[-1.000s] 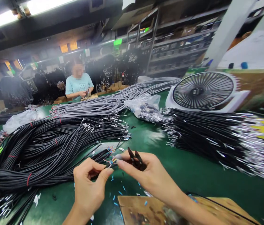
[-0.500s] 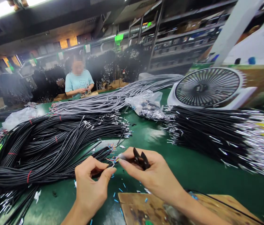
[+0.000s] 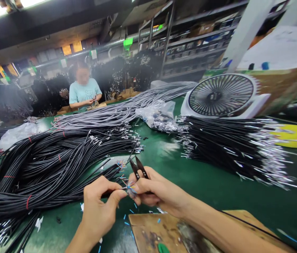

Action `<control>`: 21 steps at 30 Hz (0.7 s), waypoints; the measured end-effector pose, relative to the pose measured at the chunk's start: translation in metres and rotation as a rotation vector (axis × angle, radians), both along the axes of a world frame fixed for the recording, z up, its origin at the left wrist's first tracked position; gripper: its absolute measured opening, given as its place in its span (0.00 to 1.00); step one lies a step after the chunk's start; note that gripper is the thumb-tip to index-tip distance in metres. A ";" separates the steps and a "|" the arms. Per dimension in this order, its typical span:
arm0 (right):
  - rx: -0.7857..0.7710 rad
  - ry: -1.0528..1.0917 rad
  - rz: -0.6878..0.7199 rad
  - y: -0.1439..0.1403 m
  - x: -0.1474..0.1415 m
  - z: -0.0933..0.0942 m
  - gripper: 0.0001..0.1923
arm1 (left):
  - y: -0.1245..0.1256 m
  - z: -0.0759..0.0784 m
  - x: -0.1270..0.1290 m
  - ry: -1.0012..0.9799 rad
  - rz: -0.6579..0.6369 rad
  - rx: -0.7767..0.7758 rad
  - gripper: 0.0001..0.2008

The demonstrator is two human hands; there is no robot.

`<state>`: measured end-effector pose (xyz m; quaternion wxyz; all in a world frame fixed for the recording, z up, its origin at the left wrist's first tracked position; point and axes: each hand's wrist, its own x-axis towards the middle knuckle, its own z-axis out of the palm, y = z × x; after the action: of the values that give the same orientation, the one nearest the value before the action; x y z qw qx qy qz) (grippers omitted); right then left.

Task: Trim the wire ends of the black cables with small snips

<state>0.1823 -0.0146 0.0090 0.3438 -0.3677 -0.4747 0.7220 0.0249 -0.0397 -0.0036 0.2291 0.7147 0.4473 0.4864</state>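
Note:
Between thumb and forefinger of my left hand (image 3: 99,207) is the end of a black cable, with its thin coloured wires (image 3: 130,187) sticking out to the right. My right hand (image 3: 159,189) meets it there, fingers closed around a pair of dark thread snips (image 3: 138,169) whose blades point up and stand apart. Its fingertips are at the coloured wires; whether they grip them is hard to make out. Just behind the hands lie other black cable ends (image 3: 118,167) with bared coloured wires. Small blue wire scraps (image 3: 126,222) are strewn on the green table.
Bundled black cables (image 3: 40,154) cover the left side, grey cables (image 3: 98,115) the back. To the right are a stack of black cables (image 3: 217,144) and a fan (image 3: 220,95). A wooden board (image 3: 148,233) lies in front. Across the table sits a person (image 3: 85,93).
My right hand has rolled over and the snips have swung left, their blades now above the wire ends. The left hand keeps its pinch. The whole view has shifted slightly right.

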 end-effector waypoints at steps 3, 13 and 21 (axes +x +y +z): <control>0.148 -0.057 -0.069 0.000 -0.002 0.000 0.07 | 0.001 0.000 -0.001 0.008 -0.005 -0.013 0.11; 0.583 -0.157 -0.309 -0.012 -0.003 0.002 0.11 | 0.001 -0.004 0.001 -0.030 0.046 -0.063 0.13; 0.801 -0.257 -0.526 -0.015 -0.003 -0.008 0.04 | -0.004 -0.003 0.007 -0.048 0.121 0.015 0.08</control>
<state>0.1798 -0.0300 0.0014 0.5673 -0.4003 -0.6444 0.3205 0.0323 -0.0435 -0.0070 0.2047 0.6763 0.4803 0.5197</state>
